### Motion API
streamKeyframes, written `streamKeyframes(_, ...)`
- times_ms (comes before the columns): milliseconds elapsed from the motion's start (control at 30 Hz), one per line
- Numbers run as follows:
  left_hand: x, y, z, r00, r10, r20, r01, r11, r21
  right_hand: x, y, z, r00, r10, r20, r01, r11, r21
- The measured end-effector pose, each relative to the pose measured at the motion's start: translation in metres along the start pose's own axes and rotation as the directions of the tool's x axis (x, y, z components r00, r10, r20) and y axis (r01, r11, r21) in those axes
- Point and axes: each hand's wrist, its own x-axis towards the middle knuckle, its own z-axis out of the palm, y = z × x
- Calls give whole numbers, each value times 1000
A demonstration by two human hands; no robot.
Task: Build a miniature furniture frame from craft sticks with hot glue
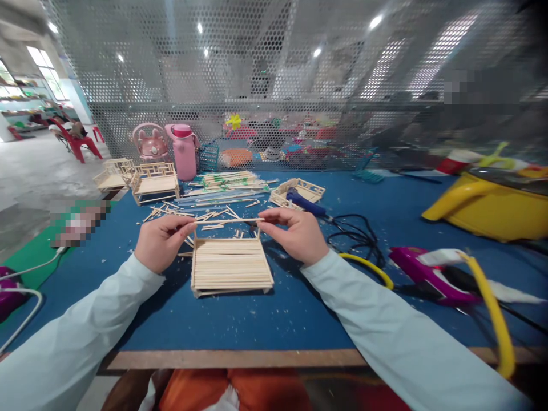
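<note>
Between my two hands runs a thin wooden stick (229,221), held level across the tops of two short posts. My left hand (160,242) pinches its left end, and my right hand (297,234) pinches the right end. Below it sits a small slatted stick bench (231,265), its flat seat made of pale sticks laid side by side. The posts rise from the far corners of that seat. Whether the stick is fixed to the posts, I cannot tell.
Behind my hands lie loose sticks (231,181) and cut pieces. Finished stick chairs (156,182) stand back left by a pink bottle (184,151). A blue glue gun (305,202) rests on a stick frame (280,194). Rightward are a purple tool (432,277) and yellow container (492,205).
</note>
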Motion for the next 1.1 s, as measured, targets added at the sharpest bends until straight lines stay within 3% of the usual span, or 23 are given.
streamKeyframes(200,0,1,0,1000,12,6,-12,1000,6,0,0,1,1000,8,-4,-8,998,62)
streamKeyframes(800,1,1,1,1000,28,-1,-28,1000,5,0,-3,-5,997,-71,1,71,995,-67)
streamKeyframes(1100,1,3,1,1000,13,-5,-13,1000,-2,4,2,-3,993,103,57,-111,981,160)
